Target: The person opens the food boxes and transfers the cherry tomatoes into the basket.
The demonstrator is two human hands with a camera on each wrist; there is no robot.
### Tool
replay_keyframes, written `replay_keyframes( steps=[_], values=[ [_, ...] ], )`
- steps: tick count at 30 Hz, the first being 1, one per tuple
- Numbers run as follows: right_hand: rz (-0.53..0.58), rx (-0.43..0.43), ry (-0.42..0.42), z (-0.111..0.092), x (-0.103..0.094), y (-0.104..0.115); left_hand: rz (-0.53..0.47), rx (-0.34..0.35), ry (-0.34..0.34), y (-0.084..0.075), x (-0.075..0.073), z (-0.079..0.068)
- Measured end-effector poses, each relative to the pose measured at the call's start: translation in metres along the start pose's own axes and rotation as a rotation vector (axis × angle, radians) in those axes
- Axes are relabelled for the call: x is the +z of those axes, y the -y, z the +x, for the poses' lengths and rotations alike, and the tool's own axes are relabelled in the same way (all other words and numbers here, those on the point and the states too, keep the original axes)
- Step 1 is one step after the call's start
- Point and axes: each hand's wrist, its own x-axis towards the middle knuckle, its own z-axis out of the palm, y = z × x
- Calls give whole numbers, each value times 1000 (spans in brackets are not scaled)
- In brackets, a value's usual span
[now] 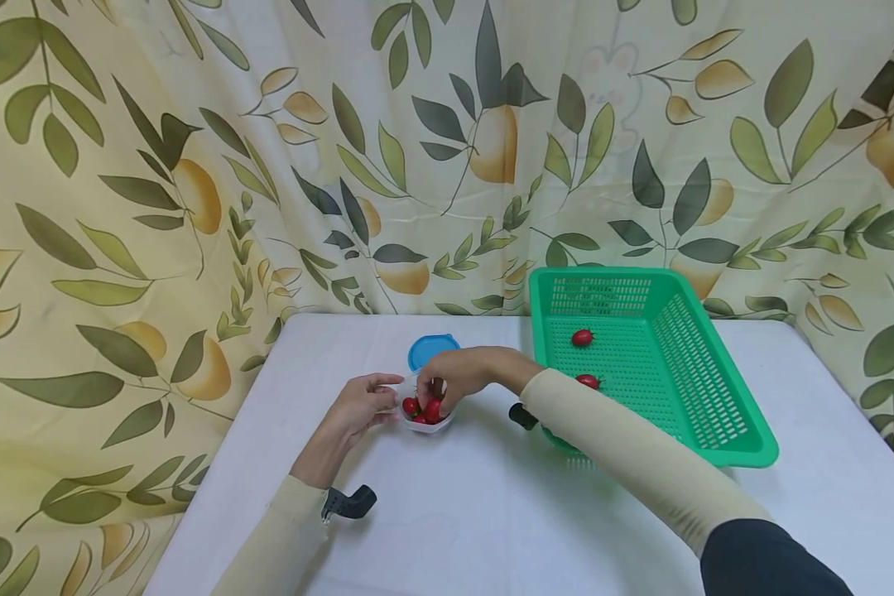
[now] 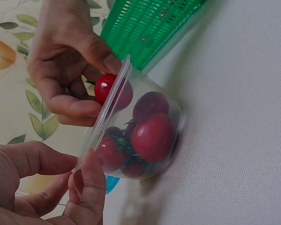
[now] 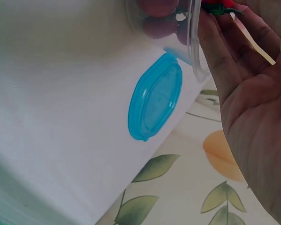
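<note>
A clear plastic container point(image 1: 428, 429) stands on the white table with several red cherry tomatoes point(image 2: 153, 136) inside. My left hand point(image 1: 359, 407) pinches its rim between thumb and fingers at the left side. Over the open top, my right hand point(image 1: 458, 374) holds another cherry tomato point(image 2: 104, 88) between thumb and fingers, partly past the rim. The blue lid point(image 3: 155, 101) lies on the table just behind the container. Two more cherry tomatoes show in the green basket, one farther back point(image 1: 582, 338), the other point(image 1: 588, 381) partly hidden by the right forearm.
The green plastic basket point(image 1: 748, 443) stands on the right of the table point(image 1: 447, 513), with the right forearm crossing its near left corner. A leaf-patterned curtain point(image 1: 417, 165) hangs behind and to the left of the table. A dark strap device sits at each wrist.
</note>
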Motion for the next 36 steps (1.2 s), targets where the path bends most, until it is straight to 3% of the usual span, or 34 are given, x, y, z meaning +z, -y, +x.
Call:
replay_keyframes(
  steps=[16, 29, 36],
  values=[
    [78, -42, -32, -15, -11, 8, 14, -10, 1, 1, -1, 1],
    [99, -93, -47, -38, -23, 11, 25, -11, 2, 1, 0, 1],
    [165, -119, -55, -53, -29, 12, 25, -10, -8, 0, 0, -1]
  ],
)
